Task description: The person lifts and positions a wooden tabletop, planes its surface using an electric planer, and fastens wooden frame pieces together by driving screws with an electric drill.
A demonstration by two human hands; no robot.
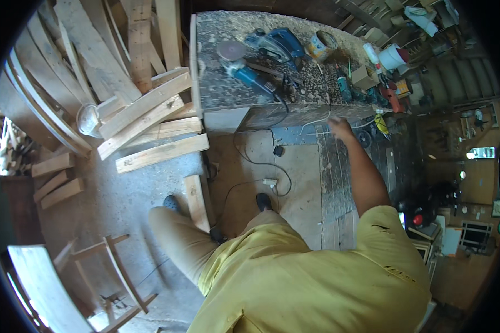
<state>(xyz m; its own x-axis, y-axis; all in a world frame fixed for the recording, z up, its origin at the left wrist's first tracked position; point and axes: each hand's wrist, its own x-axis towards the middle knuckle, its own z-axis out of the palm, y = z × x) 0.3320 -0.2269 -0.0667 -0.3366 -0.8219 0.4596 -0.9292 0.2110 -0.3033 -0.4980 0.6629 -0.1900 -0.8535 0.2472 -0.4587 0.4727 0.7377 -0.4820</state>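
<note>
My right arm stretches forward past the front edge of the workbench (222, 83). At its end, my right hand (341, 129) has its fingers curled where a thin pale cord (311, 123) meets them. The hand is small in view, so its exact grip is hard to make out. On the bench top beyond lie an angle grinder (253, 77), a blue electric planer (278, 47), a teal drill (343, 84) and a red power tool (391, 99). My left hand does not show; my yellow shirt fills the lower middle.
Boards (155, 111) are stacked at the left beside the bench, with a clear bucket (88, 119) among them. A dark cable with a white connector (270, 182) trails over the floor between my feet and the bench. A wooden frame (116, 269) stands at the lower left.
</note>
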